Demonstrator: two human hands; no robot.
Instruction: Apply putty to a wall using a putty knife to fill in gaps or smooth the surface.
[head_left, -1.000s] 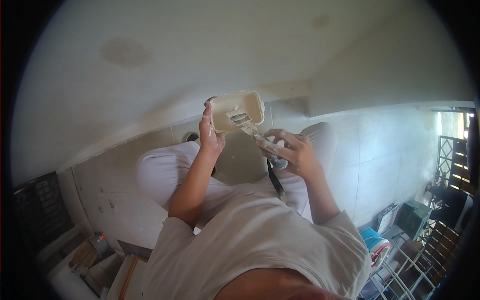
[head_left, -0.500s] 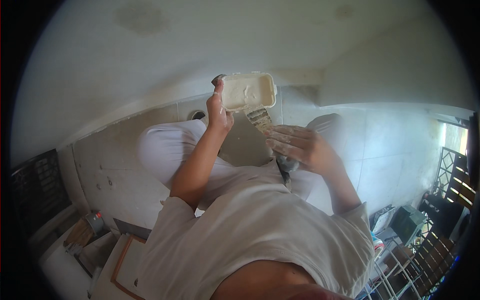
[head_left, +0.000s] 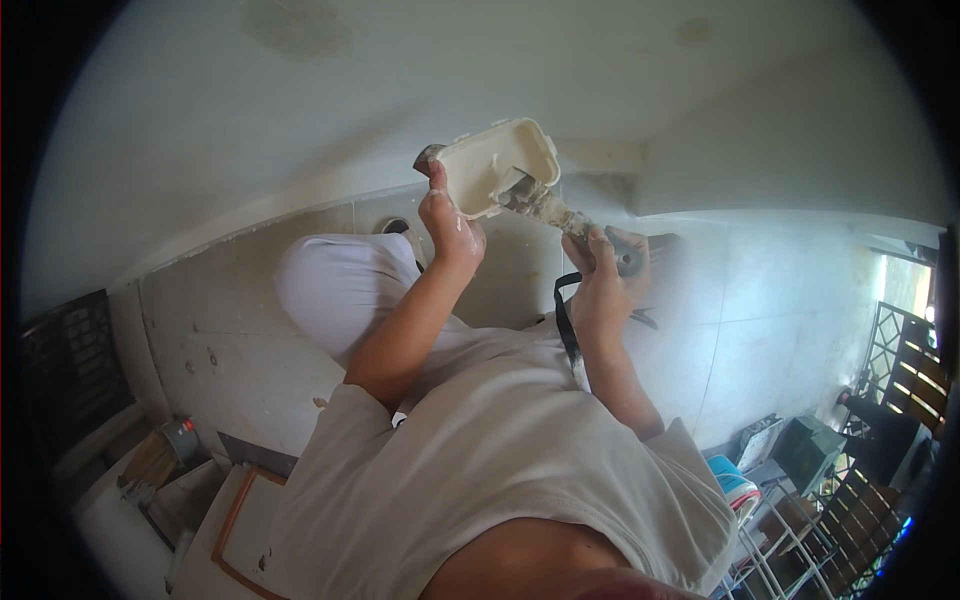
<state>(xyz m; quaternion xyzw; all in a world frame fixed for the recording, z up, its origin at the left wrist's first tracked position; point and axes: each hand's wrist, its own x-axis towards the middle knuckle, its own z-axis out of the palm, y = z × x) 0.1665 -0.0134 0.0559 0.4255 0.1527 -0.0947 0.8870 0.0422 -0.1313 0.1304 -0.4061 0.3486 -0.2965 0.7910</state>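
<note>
In my left hand (head_left: 455, 228) is a shallow off-white plastic tub (head_left: 550, 150), tilted and gripped by its left end. Pale, creamy putty (head_left: 476, 178) covers its bottom. A dark, blade-like piece (head_left: 428, 158) sticks out past my left thumb at the tub's corner; the rest of it is hidden. My right hand (head_left: 606, 285) is closed around the grey handle of a putty knife (head_left: 548, 208), with a round hole in its handle end. Its putty-smeared blade reaches over the tub's near right edge. A black strap (head_left: 564, 312) hangs beside my right wrist.
A pale wall (head_left: 400, 90) rises close in front of my knees. Beside my left knee is a small round dark opening or cup (head_left: 396, 226). At the lower right stand a white wire rack (head_left: 770, 540) and a green box (head_left: 808, 448). A wood-framed panel (head_left: 240, 515) lies lower left.
My right hand has turned over and moved up, bringing the putty knife's blade from below the tub onto its near edge. The tub has tilted, its right end rising.
</note>
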